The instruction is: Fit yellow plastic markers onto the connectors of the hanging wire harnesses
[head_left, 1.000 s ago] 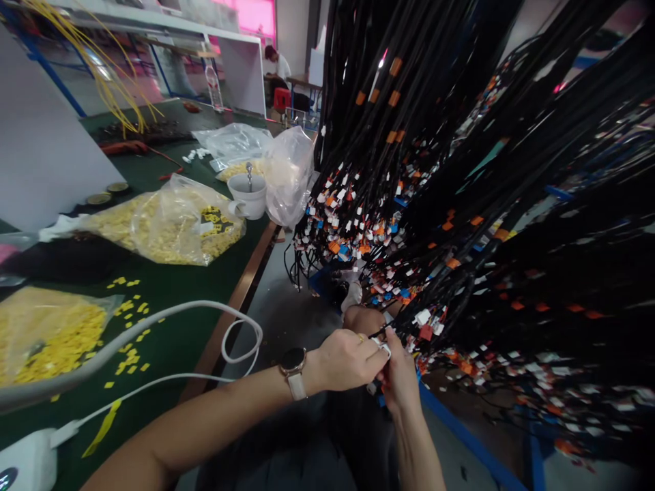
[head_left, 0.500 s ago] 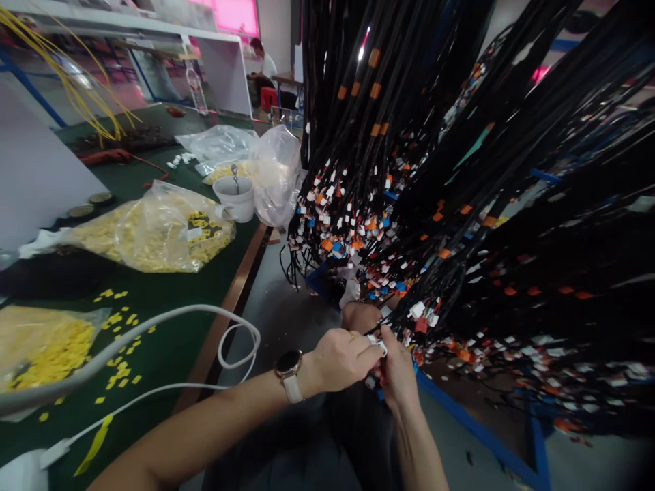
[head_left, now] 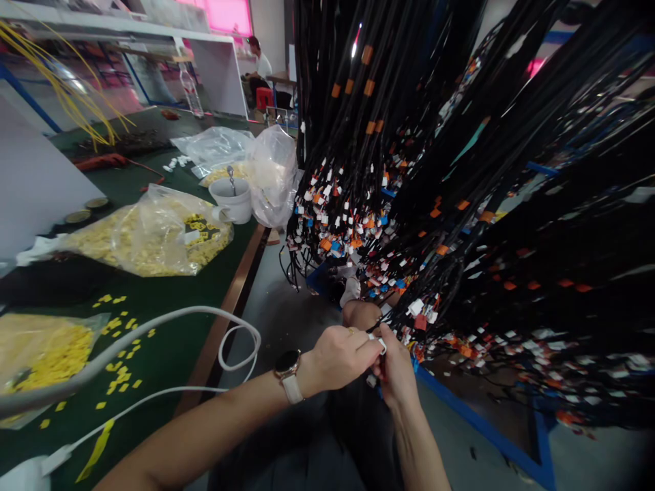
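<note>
My left hand, with a watch on its wrist, is closed with thumb and fingers pinching a small white connector. Against it presses my right hand, its fingers closed around the same connector from the other side. My fingers hide most of the connector and the wires at it. Just beyond my hands hang the ends of black cables, tipped with white, orange, blue and red connectors. A white and red connector cluster lies close to my right fingertips.
At left, a green-topped table bears a bag of yellow pieces, loose yellow bits, a white mug and a white cable. A blue frame stands low at right. A person sits far back.
The view has shifted slightly, so the background sits a little further left. Both hands keep their hold on the white connector, with hardly any movement.
</note>
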Demonstrator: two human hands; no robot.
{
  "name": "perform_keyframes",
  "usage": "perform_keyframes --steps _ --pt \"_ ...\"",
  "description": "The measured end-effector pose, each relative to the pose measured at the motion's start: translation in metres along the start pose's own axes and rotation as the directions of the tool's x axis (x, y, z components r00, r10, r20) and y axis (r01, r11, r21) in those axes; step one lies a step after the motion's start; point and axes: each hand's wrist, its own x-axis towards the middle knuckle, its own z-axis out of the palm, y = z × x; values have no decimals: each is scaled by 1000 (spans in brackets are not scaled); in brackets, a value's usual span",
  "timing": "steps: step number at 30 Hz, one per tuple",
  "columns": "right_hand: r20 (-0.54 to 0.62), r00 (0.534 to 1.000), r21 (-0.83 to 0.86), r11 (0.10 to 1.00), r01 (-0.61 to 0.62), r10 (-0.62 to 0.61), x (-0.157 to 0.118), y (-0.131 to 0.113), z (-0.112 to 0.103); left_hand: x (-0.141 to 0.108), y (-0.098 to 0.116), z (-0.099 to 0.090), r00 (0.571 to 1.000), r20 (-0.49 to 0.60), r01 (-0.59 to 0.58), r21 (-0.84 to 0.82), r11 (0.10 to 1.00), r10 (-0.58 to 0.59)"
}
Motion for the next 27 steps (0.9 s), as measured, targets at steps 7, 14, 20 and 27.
perform_keyframes --steps 7,14,20,27 --pt "-15 1000 5 1000 -20 20 0 -1 2 3 -2 -4 998 56 -3 -48 999 6" --pt "-26 1000 -46 999 -1 0 -3 -4 3 6 -1 -12 985 173 -4 -74 997 17" --pt "-53 999 -60 998 -12 9 -5 -5 2 9 -6 -13 980 172 160 -372 915 -101" --pt "-45 999 -25 999 -20 19 -6 -4 3 13 -7 0 752 467 622 -736 267 -465"
